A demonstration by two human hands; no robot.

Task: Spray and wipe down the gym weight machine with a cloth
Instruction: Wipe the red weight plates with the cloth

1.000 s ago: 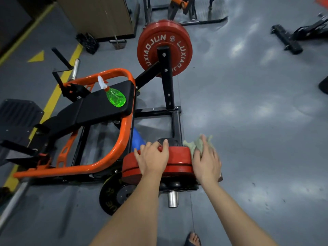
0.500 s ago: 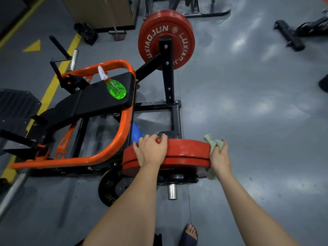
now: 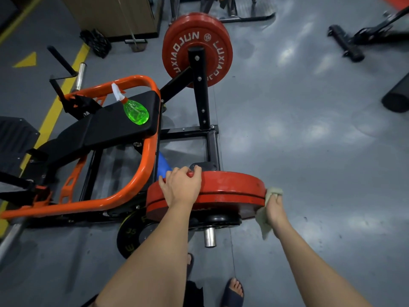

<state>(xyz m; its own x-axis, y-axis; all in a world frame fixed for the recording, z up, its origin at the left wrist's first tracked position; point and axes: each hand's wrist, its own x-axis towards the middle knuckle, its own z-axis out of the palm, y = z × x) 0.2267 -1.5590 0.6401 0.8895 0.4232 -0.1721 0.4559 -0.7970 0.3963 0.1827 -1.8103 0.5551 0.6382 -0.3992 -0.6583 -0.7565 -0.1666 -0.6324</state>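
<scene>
The cloth [image 3: 269, 193] is pressed to the right edge of the near red plate [image 3: 232, 185], bunched in the right hand [image 3: 275, 207]. The left hand [image 3: 182, 187] curls over the plate's top. This looks like the wiping step. Next, I think, rub round the rim. The spray bottle [image 3: 135, 111] lies on the seat [image 3: 106, 125].

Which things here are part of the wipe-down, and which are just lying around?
In the job: cloth, gripped by the right hand; red weight plate, gripped by the left hand; spray bottle on the seat pad.
Lying about: black roller on the floor; cabinet; black bundle beside it.
</scene>
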